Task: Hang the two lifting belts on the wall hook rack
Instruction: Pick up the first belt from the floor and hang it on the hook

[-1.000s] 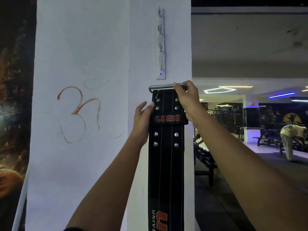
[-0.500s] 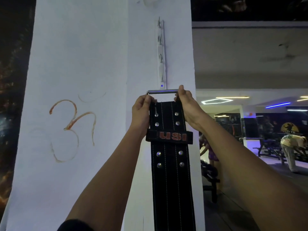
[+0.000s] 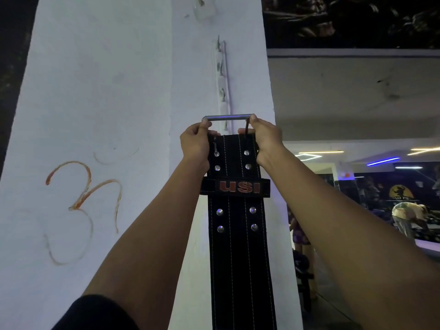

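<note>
A black lifting belt [image 3: 238,246] with white stitching, rivets and a red "USI" loop hangs straight down in front of a white pillar. My left hand [image 3: 195,146] grips its top left corner and my right hand [image 3: 264,141] grips its top right corner. The belt's metal buckle bar [image 3: 227,117] sits level across the lower end of the white wall hook rack [image 3: 222,84], a narrow vertical strip with several small hooks. The rack's lowest part is hidden behind the buckle and belt. Only one belt is in view.
The white pillar [image 3: 107,103] bears an orange painted symbol [image 3: 83,206] at left. To the right the gym floor opens out, with benches and a person bending over [image 3: 409,217] far off. A dark wall edge lies at far left.
Both hands have raised the belt higher along the pillar; the buckle bar now overlaps the rack's lower end. My left hand moved from the belt's side up to its top corner.
</note>
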Motion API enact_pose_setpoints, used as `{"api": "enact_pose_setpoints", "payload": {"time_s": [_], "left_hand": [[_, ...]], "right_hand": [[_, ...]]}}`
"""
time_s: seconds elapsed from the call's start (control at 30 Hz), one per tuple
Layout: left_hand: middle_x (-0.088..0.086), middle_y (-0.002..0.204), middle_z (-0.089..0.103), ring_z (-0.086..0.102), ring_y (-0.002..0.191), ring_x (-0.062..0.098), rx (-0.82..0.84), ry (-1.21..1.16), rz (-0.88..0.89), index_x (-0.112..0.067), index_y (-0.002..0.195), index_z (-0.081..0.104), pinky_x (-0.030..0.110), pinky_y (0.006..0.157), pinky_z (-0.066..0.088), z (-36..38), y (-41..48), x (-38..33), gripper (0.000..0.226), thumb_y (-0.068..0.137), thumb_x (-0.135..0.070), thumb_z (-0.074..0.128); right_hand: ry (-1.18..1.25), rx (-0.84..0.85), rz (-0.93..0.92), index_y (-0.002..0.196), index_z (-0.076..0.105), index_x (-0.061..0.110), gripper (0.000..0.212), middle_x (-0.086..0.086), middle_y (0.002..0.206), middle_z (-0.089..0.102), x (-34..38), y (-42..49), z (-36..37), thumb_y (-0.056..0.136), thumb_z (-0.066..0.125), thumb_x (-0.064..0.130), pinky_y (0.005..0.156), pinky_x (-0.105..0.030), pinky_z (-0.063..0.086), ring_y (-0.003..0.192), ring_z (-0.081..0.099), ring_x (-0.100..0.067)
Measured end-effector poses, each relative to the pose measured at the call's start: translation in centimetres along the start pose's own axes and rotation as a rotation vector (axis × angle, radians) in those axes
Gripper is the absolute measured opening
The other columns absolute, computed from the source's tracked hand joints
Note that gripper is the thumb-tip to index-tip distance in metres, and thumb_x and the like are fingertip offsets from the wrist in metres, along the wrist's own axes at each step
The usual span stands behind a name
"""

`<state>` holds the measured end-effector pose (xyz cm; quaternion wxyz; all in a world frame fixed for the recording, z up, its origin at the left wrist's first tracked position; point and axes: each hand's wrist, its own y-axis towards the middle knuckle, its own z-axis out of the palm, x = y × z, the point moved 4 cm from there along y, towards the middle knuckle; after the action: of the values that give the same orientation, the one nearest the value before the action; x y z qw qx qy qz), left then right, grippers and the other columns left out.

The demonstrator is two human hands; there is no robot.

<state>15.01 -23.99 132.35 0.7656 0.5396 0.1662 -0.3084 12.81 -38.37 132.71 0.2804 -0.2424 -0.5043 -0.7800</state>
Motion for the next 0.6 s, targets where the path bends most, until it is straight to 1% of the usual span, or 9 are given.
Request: {"api": "enact_pose_setpoints", "payload": {"time_s": [0.07,0.17,0.2,0.27,0.3,0.4,0.47,0.53,0.6], "left_hand": [[0.003,0.065,0.06,0.056,0.061,0.018,-0.004,-0.011,-0.01,-0.011,0.084,0.06,0.037,0.074,0.053,0.2,1.0,0.2,0.018,0.094,-0.023,0.053],[0.005,0.065,0.06,0.054,0.059,0.019,0.004,-0.026,-0.003,-0.012,0.077,0.059,0.035,0.069,0.051,0.8,2.3,0.3,0.021,0.094,-0.023,0.054],[0.005,0.065,0.06,0.054,0.059,0.02,0.005,-0.022,-0.001,-0.012,0.077,0.059,0.035,0.069,0.051,0.9,2.8,0.4,0.021,0.094,-0.023,0.054],[0.005,0.066,0.061,0.055,0.059,0.02,0.0,-0.019,-0.003,-0.012,0.077,0.06,0.038,0.073,0.052,1.0,3.5,1.0,0.021,0.094,-0.023,0.054],[0.005,0.066,0.061,0.056,0.06,0.02,-0.004,-0.023,-0.004,-0.012,0.076,0.06,0.039,0.075,0.052,0.9,3.8,1.4,0.022,0.094,-0.023,0.054],[0.001,0.058,0.062,0.058,0.058,0.02,-0.002,-0.065,-0.002,-0.011,0.074,0.06,0.036,0.07,0.054,0.6,4.0,2.4,0.024,0.094,-0.021,0.053],[-0.002,0.051,0.062,0.059,0.056,0.019,0.003,-0.082,0.003,-0.011,0.074,0.06,0.034,0.065,0.054,0.4,3.8,2.7,0.024,0.094,-0.021,0.053],[-0.001,0.056,0.062,0.058,0.056,0.019,0.004,-0.07,0.007,-0.011,0.075,0.06,0.031,0.063,0.053,0.4,3.6,2.8,0.022,0.094,-0.021,0.054],[0.001,0.064,0.062,0.058,0.057,0.017,0.005,-0.046,0.005,-0.011,0.08,0.06,0.029,0.062,0.054,0.3,3.2,2.8,0.019,0.094,-0.022,0.054]], "right_hand": [[-0.014,-0.031,-0.001,0.075,0.06,0.023,0.019,-0.005,0.071,0.067,-0.1,1.1,0.3,0.092,0.053,0.028,0.068,-0.039,0.048,0.073,0.056,-0.023],[-0.029,-0.07,-0.01,0.076,0.061,0.021,0.017,-0.005,0.072,0.069,-0.2,2.6,0.6,0.091,0.055,0.028,0.076,-0.042,0.052,0.077,0.056,-0.023],[-0.037,-0.08,-0.014,0.076,0.061,0.021,0.017,-0.007,0.076,0.071,-0.2,3.0,0.6,0.09,0.056,0.028,0.075,-0.041,0.051,0.077,0.055,-0.023],[-0.058,-0.1,-0.017,0.075,0.062,0.02,0.017,-0.011,0.093,0.074,-0.6,3.7,0.6,0.088,0.057,0.028,0.078,-0.038,0.051,0.079,0.055,-0.022],[-0.063,-0.106,-0.018,0.075,0.062,0.019,0.017,-0.011,0.096,0.074,-1.0,4.0,0.6,0.088,0.057,0.028,0.078,-0.036,0.051,0.08,0.055,-0.021],[-0.043,-0.094,-0.014,0.074,0.062,0.019,0.018,-0.006,0.075,0.071,-2.1,4.3,0.5,0.089,0.056,0.028,0.071,-0.034,0.049,0.075,0.055,-0.022],[-0.042,-0.092,-0.016,0.074,0.063,0.02,0.017,-0.005,0.073,0.07,-2.6,4.1,0.4,0.089,0.057,0.028,0.074,-0.036,0.051,0.076,0.058,-0.024],[-0.033,-0.096,-0.037,0.085,0.067,0.019,0.014,-0.008,0.085,0.073,-2.7,3.8,0.3,0.088,0.058,0.029,0.082,-0.038,0.053,0.085,0.064,-0.028],[-0.041,-0.099,-0.047,0.104,0.068,0.014,0.024,-0.012,0.105,0.072,-2.8,3.4,0.2,0.088,0.06,0.03,0.092,-0.042,0.053,0.101,0.065,-0.031]]}}
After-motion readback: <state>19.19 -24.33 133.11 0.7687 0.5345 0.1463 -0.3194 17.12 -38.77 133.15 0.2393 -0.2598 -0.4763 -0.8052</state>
